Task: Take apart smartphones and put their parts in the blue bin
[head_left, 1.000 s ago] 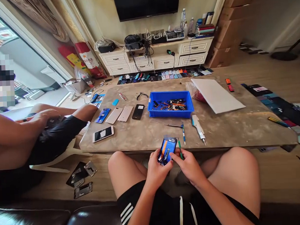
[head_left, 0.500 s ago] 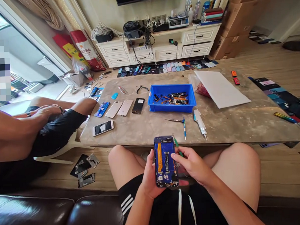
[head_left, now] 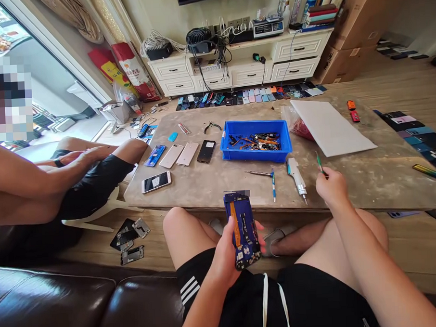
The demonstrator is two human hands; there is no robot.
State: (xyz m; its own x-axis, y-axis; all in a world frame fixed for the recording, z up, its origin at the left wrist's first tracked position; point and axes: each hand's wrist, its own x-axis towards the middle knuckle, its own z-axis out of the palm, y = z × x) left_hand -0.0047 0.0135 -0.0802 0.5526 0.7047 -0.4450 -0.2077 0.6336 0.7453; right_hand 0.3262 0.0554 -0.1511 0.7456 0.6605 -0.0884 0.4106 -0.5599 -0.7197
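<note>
Your left hand [head_left: 225, 252] is closed around the opened phone [head_left: 246, 205], thumb along one long edge and fingers under the other, tilted in front of the table's near edge and above the gap between your knees. Grip that frame by its rims and hold it flat toward you; a slip there would send it to the floor. Your right hand [head_left: 332, 187] is closed on the slim green tool [head_left: 318, 161], over the near edge of the table, well apart from the phone, tip pointing away from you. A fingertip hold near its working end should give finer control than a full fist. Mind the orange ribbon [head_left: 235, 225] beside your left thumb: it looks easy to crease, so press on the frame rather than on it.

Around you, the table [head_left: 190, 196] is the largest thing, with another person [head_left: 20, 186] seated off its left end. The white board [head_left: 332, 129] leans over a bag [head_left: 300, 129] beyond your right hand, and the blue tray [head_left: 255, 154] of loose parts stands beside them. The white-framed phone [head_left: 156, 182] lies far left. The electric screwdriver [head_left: 296, 177] lies between your hands, bit toward you, so lift over it; the blue pen-like tool [head_left: 273, 185] lies just left of it.
</note>
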